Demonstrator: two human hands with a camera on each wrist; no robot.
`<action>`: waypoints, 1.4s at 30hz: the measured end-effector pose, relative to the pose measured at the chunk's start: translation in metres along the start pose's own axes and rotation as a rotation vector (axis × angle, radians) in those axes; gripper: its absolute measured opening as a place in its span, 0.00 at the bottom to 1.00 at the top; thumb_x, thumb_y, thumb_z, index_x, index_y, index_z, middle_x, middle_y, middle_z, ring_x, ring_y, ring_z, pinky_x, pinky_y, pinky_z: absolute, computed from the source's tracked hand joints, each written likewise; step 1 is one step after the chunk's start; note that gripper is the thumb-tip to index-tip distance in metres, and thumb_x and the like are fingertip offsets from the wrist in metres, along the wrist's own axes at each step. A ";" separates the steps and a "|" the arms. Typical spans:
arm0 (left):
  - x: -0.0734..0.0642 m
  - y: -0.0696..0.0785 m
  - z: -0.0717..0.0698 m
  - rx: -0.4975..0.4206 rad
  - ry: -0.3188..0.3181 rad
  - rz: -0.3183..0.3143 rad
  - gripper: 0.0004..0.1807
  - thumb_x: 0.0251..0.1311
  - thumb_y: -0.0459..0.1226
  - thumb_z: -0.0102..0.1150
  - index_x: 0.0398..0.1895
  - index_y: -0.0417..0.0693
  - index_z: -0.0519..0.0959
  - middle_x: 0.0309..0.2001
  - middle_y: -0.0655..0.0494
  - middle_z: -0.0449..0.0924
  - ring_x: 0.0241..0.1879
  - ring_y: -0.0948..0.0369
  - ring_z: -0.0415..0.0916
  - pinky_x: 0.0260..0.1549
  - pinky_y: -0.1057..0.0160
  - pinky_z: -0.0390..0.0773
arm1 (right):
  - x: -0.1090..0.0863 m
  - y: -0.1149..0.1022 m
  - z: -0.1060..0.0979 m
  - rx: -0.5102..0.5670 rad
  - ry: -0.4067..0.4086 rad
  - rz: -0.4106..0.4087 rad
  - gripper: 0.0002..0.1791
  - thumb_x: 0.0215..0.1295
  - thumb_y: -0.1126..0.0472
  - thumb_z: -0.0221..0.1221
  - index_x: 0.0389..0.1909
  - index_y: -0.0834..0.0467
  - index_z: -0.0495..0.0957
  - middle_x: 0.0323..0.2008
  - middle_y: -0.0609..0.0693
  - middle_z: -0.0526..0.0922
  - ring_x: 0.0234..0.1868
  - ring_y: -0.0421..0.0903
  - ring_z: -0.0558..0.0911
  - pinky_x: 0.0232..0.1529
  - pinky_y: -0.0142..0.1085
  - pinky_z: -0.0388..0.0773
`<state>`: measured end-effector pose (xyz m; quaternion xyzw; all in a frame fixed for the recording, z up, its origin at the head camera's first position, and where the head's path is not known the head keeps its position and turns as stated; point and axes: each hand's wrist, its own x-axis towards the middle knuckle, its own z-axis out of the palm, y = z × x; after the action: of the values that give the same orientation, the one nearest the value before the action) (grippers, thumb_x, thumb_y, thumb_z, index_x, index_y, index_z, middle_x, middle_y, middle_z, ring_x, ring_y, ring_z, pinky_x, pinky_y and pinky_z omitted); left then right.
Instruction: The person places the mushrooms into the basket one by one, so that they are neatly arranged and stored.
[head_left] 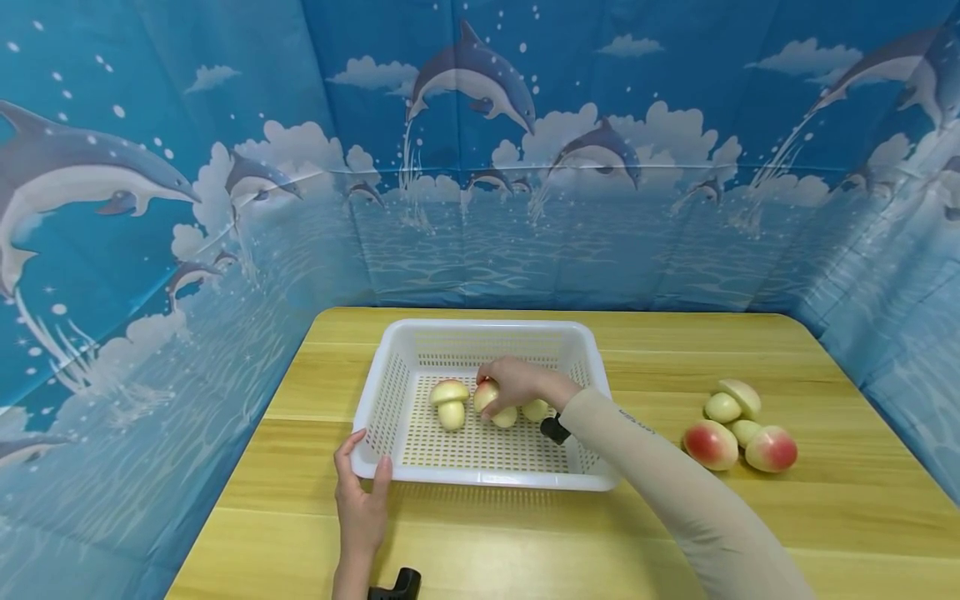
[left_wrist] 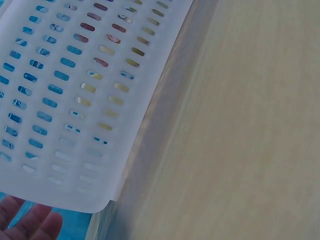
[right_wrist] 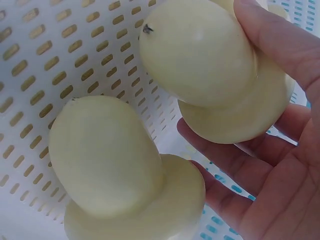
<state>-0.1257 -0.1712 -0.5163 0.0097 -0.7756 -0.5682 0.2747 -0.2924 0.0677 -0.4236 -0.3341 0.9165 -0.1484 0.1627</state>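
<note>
My right hand (head_left: 517, 383) reaches into a white plastic basket (head_left: 480, 477) and grips a toy mushroom (right_wrist: 200, 55), cream-stemmed with a red-blushed cap. In the right wrist view the thumb lies along its near side and the fingers pass beneath the cap. Beside it, close to the fingertips, another mushroom (right_wrist: 107, 155) lies on the perforated floor. To the left in the basket is a mushroom (head_left: 451, 404) with its cap toward the back. My left hand (head_left: 362, 504) holds the basket's front left corner, fingers at the side rim and thumb at the front.
On the wooden table (head_left: 300, 517), right of the basket, three more mushrooms lie in a cluster, including one with a red cap (head_left: 710, 444) and one with a pale cap (head_left: 741, 397). A dolphin-printed curtain (head_left: 480, 242) encloses the back and sides.
</note>
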 end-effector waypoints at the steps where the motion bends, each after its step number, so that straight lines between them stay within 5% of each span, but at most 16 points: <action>1: 0.000 0.000 0.000 0.001 -0.001 -0.002 0.27 0.63 0.39 0.54 0.65 0.50 0.60 0.58 0.44 0.71 0.54 0.51 0.71 0.45 0.53 0.71 | 0.000 0.000 0.000 -0.004 -0.001 0.000 0.28 0.48 0.49 0.72 0.49 0.56 0.76 0.41 0.45 0.78 0.45 0.44 0.75 0.48 0.38 0.71; 29: 0.000 -0.001 0.000 -0.006 0.010 0.011 0.28 0.62 0.38 0.54 0.65 0.50 0.61 0.58 0.44 0.71 0.53 0.51 0.71 0.44 0.58 0.71 | 0.004 0.004 0.007 0.023 -0.025 0.014 0.27 0.50 0.50 0.71 0.50 0.55 0.76 0.43 0.45 0.79 0.44 0.43 0.76 0.46 0.38 0.71; 42: 0.000 -0.002 0.001 -0.022 0.015 0.027 0.27 0.62 0.38 0.55 0.64 0.48 0.61 0.57 0.43 0.72 0.54 0.51 0.71 0.46 0.70 0.68 | 0.002 0.005 0.006 0.045 -0.030 0.029 0.27 0.50 0.49 0.71 0.50 0.53 0.77 0.42 0.44 0.78 0.43 0.43 0.76 0.44 0.38 0.72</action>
<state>-0.1272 -0.1708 -0.5179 0.0004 -0.7674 -0.5727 0.2883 -0.2938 0.0693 -0.4315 -0.3192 0.9151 -0.1615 0.1859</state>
